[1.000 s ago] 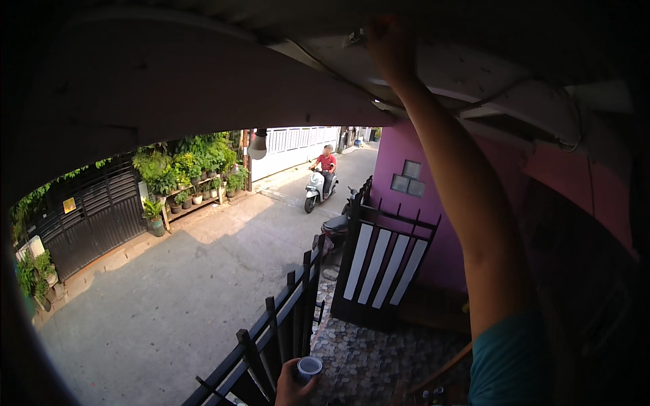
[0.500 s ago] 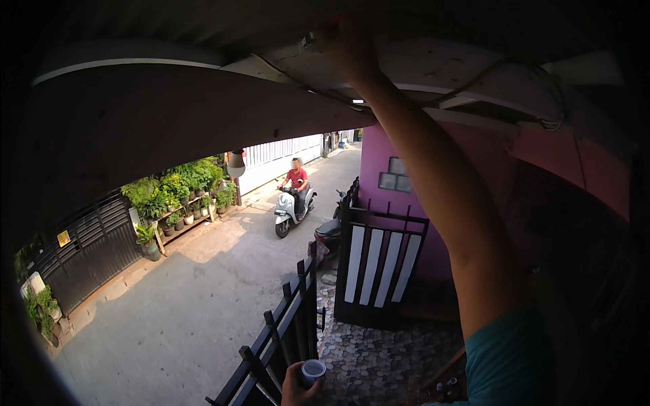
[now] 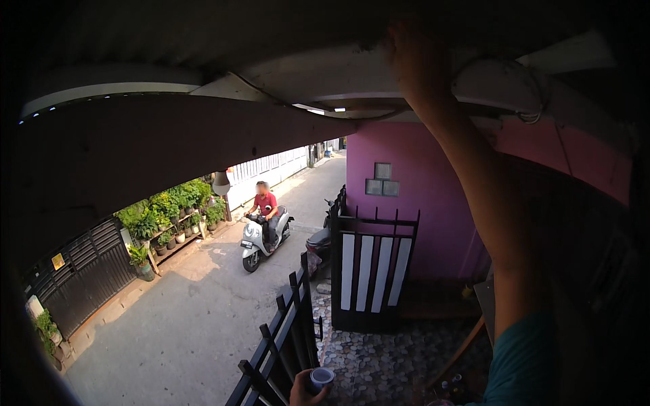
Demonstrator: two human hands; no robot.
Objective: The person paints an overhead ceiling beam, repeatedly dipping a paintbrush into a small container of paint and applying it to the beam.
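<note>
My left hand [image 3: 300,390], low in the view beside the black gate, is closed around a small round cup [image 3: 323,379]. The cup has a pale rim and is seen from above; what it holds is hard to make out. High overhead, my right hand [image 3: 414,64] reaches up to the shadowed underside of the roof, by a pale beam [image 3: 325,73]. Its fingers are too dark to show whether they hold anything.
A black fence gate [image 3: 284,325] stands in front, with a black-and-white gate panel [image 3: 369,271] beyond. A rider on a white scooter [image 3: 261,237] is on the lane. A bulb [image 3: 221,183] hangs under the roof edge. Cable [image 3: 531,116] loops near the beam. Potted plants [image 3: 172,216] line the far side.
My raised right hand has moved rightward along the beam as the view shifted. The scooter and rider have come nearer down the lane. My left hand still holds the cup.
</note>
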